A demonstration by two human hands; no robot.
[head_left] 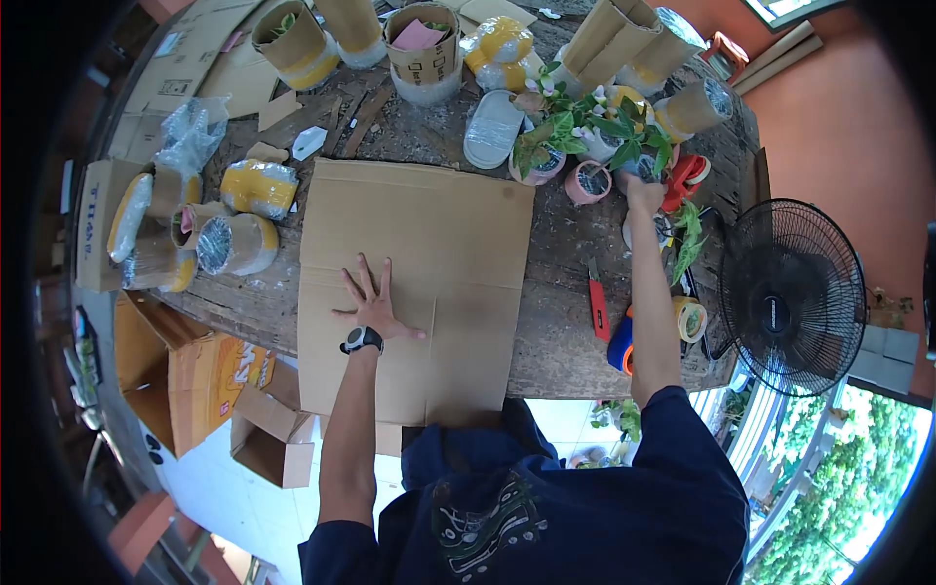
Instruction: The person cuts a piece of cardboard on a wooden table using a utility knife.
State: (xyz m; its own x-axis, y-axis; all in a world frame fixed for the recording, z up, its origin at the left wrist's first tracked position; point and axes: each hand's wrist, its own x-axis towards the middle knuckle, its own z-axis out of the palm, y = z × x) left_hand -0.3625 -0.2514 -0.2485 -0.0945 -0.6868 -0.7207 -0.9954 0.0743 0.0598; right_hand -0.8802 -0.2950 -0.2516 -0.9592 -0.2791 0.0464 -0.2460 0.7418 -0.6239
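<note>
My left hand (373, 310), with a watch at the wrist, lies flat with fingers spread on a large flat cardboard sheet (419, 224). The sheet has crease lines and reaches the table's near edge. My right hand (643, 197) is stretched out to the far right and closed at a small potted plant (641, 168) with green leaves; its fingers are partly hidden. Close by stand a pink pot (588, 183) and another leafy plant in a pot (538, 161). A red tape dispenser (688, 182) is just right of this hand.
A red utility knife (598, 304) and a blue tape roll (621, 343) lie right of the sheet. Wrapped cardboard tubes (426, 54) line the back. Taped bundles (258, 188) are at left. A fan (792, 297) stands at right, open boxes (273, 429) below left.
</note>
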